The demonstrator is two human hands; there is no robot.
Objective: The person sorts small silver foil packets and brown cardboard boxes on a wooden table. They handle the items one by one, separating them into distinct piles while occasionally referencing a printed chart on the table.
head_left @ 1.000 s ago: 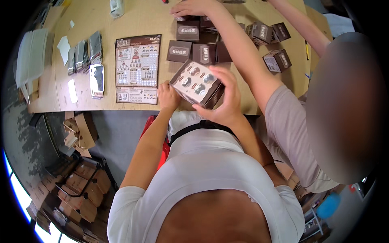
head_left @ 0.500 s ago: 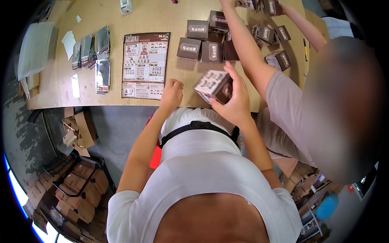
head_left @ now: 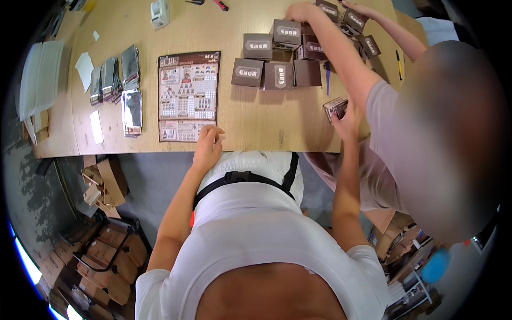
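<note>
My right hand (head_left: 349, 124) is closed on a small brown box (head_left: 335, 109) with a printed face, at the right of the table near its front edge. The hand partly covers the box. Nothing is held in my left hand (head_left: 208, 150), whose loosely bent fingers touch the lower right corner of a printed brown-and-white sheet (head_left: 188, 96). Several similar brown boxes (head_left: 279, 76) stand grouped beyond, at the right centre of the table.
At my right a co-worker's arm (head_left: 341, 61) reaches across the boxes. Silvery flat packets (head_left: 132, 112) lie in stacks at left, beside clear plastic sleeves (head_left: 42, 80). A white tape dispenser (head_left: 159, 13) stands farther back. Cartons (head_left: 109, 245) fill a floor trolley.
My right hand has moved right, from above the table's front edge to beside the co-worker's arm. My left hand stays by the sheet's corner. The co-worker's near arm has shifted.
</note>
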